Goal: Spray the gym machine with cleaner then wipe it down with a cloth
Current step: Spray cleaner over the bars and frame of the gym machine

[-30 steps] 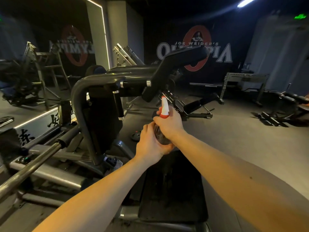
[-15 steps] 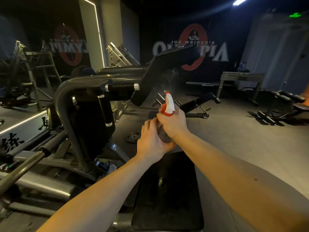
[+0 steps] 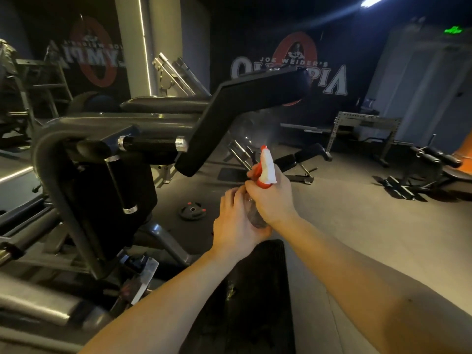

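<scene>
Red and white plastic forms the trigger head of the spray bottle [image 3: 266, 166], which rises just above the right hand [image 3: 272, 200]. That hand is wrapped round the bottle's neck, its fingers curled over the red trigger. The left hand [image 3: 236, 231] cups the clear lower body of the bottle from the side and beneath, fingers curled against it, so both hands grasp the one bottle.

The bottle is held in the air in front of the gym machine [image 3: 84, 162], nozzle tilted up and away toward the underside of the machine's long black pad [image 3: 245, 100]. The pad slants from lower left to upper right above the hands. A faint mist [image 3: 255, 126] hangs between nozzle and pad.

Left of the pad, a black grip [image 3: 150, 144] with chrome collars juts from the curved dark frame. Under the forearms lies the machine's black seat pad [image 3: 258, 290].

On the grey floor, beyond the left hand, a weight plate [image 3: 192, 210] with red marks lies flat. Farther back stands a low bench [image 3: 304, 155], well apart from the hands. A red-and-white wall logo [image 3: 293, 67] shows partly behind the pad. A green sign [image 3: 453, 29] glows at upper right.
</scene>
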`<action>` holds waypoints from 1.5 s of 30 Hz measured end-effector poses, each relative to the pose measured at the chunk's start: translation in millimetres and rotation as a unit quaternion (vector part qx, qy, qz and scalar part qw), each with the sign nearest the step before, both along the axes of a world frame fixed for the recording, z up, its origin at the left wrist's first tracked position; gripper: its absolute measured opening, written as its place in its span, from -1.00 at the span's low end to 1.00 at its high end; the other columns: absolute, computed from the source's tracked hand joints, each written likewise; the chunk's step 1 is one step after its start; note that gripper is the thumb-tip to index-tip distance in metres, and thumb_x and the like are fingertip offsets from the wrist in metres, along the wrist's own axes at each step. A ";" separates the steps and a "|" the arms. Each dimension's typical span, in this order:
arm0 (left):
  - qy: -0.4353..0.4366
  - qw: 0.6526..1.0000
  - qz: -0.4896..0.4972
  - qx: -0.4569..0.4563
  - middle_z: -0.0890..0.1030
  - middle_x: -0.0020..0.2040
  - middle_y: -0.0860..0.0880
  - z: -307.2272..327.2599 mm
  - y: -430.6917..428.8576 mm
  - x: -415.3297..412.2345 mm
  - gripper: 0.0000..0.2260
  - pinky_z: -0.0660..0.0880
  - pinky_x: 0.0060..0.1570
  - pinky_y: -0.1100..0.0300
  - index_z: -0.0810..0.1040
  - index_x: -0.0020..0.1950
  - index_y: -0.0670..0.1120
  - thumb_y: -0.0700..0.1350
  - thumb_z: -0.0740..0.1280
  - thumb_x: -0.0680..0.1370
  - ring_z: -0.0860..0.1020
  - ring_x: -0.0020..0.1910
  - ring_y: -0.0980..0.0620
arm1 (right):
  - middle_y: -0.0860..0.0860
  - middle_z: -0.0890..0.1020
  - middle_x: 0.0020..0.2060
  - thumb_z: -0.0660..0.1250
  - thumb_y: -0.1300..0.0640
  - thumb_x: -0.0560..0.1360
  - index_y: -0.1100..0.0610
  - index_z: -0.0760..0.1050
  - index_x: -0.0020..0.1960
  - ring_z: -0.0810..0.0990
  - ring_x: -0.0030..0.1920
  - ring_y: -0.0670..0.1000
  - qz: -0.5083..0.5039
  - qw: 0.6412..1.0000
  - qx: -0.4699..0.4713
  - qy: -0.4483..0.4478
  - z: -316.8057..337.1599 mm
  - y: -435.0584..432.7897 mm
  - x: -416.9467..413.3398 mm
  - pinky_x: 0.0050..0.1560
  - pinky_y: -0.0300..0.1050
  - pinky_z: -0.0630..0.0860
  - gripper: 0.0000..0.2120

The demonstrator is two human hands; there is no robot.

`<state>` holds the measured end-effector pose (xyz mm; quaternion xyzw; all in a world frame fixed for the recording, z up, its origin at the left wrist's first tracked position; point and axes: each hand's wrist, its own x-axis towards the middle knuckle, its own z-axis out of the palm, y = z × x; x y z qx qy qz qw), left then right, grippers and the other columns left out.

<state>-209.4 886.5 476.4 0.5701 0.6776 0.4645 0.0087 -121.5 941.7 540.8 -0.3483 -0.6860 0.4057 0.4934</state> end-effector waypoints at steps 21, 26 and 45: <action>-0.065 0.932 0.339 -0.107 0.28 0.40 0.18 -63.0 64.4 95.3 0.01 0.50 0.34 -0.05 0.14 0.55 0.15 0.26 0.61 0.25 0.34 0.43 0.10 | -0.05 0.66 -0.06 0.44 0.11 0.52 -0.02 0.56 0.09 0.65 -0.04 -0.12 0.342 0.933 -0.049 -0.098 -71.6 119.5 26.9 0.06 -0.11 0.58 -0.83; -0.066 0.912 0.386 -0.120 0.29 0.43 0.16 -57.3 79.4 125.4 -0.04 0.57 0.24 -0.12 0.13 0.53 0.19 0.30 0.56 0.26 0.35 0.45 0.06 | -0.11 0.63 0.01 0.44 0.12 0.55 0.00 0.52 0.19 0.61 0.05 -0.15 0.378 0.921 -0.022 -0.094 -68.2 134.9 48.1 0.08 -0.23 0.52 -0.76; -0.029 0.933 0.334 -0.132 0.30 0.45 0.09 -70.3 55.5 205.9 0.04 0.43 0.40 -0.04 0.08 0.59 0.06 0.31 0.56 0.29 0.25 0.48 0.06 | -0.15 0.57 0.18 0.51 0.00 0.51 -0.07 0.41 0.34 0.54 0.15 -0.21 0.364 0.924 -0.004 -0.117 -68.2 107.8 159.5 0.13 -0.31 0.41 -0.53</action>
